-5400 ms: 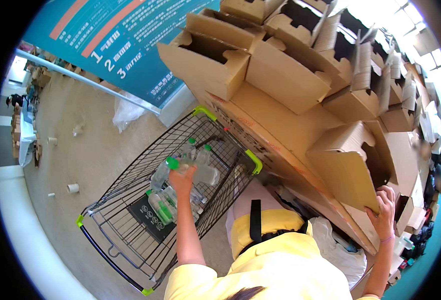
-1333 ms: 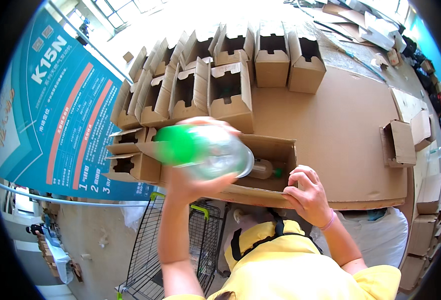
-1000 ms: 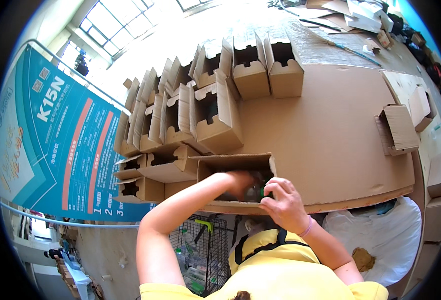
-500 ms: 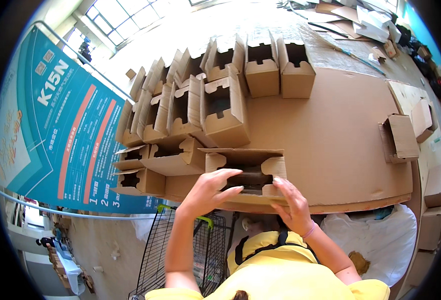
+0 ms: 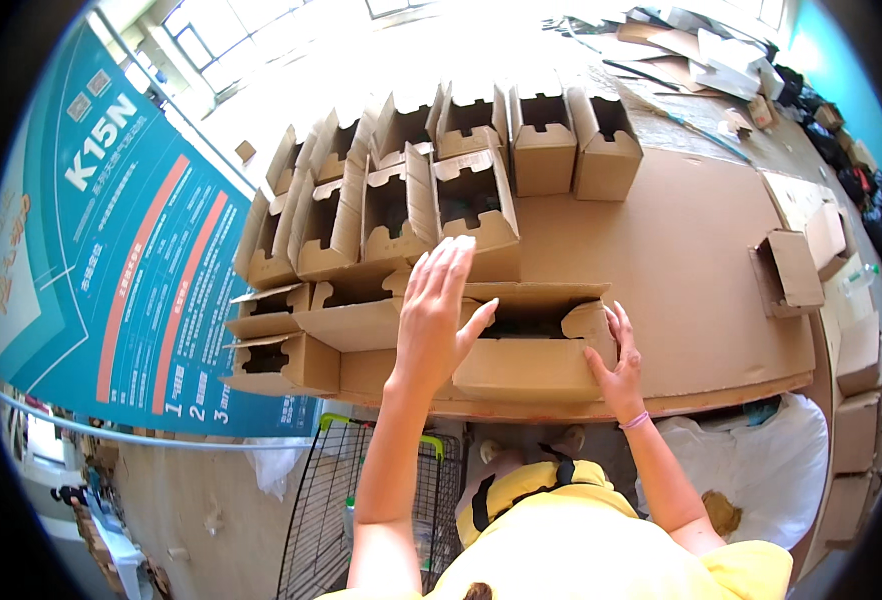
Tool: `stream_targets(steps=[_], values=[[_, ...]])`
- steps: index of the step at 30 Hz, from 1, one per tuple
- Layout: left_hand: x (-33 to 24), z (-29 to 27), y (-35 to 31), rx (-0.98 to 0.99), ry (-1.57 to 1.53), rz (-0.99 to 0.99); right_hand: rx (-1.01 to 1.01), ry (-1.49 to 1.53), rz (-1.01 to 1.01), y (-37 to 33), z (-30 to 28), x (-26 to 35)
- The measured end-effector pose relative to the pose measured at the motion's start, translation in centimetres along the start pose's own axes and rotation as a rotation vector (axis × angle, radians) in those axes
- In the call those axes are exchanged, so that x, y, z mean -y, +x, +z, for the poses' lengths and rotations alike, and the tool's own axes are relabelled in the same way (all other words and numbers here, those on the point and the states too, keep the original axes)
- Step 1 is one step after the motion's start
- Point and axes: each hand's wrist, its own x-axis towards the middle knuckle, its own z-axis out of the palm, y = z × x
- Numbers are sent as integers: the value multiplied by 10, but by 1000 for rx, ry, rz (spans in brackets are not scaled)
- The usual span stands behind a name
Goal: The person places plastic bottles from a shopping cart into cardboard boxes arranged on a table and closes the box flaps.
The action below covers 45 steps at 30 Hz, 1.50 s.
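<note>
An open-topped cardboard box (image 5: 533, 367) lies lengthwise in front of me at the near edge of the cardboard-covered table. Its dark inside shows between the notched end flaps; what it holds I cannot make out. My left hand (image 5: 435, 310) is over the box's left end, open, with the fingers stretched away from me and the thumb apart, hiding that end. At the right end, my right hand (image 5: 618, 362) grips the corner, thumb on the near wall and fingers along the end.
Rows of open cardboard boxes (image 5: 544, 160) stand at the far left. Another open box (image 5: 789, 272) sits at the right edge. A teal banner (image 5: 111, 250) borders the left; a black wire cart (image 5: 336, 500) and a white sack (image 5: 751, 460) are below the near edge.
My left hand has risen from the box's opening and straightened its fingers. The box sits further right and shows more of its near wall, with my right hand still at its right end.
</note>
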Motion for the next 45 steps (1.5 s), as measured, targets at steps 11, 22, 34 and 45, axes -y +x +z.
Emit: stream_targets(steps=[11, 22, 34, 45], values=[[35, 11, -34, 898, 45, 71, 144, -307, 339, -32, -22, 3], [14, 45, -31, 824, -10, 144, 87, -155, 252, -43, -42, -56], [8, 192, 80, 664, 375, 196, -17, 353, 649, 109, -86, -103], [68, 251, 144, 528, 679, -11, 53, 184, 287, 250, -17, -181]])
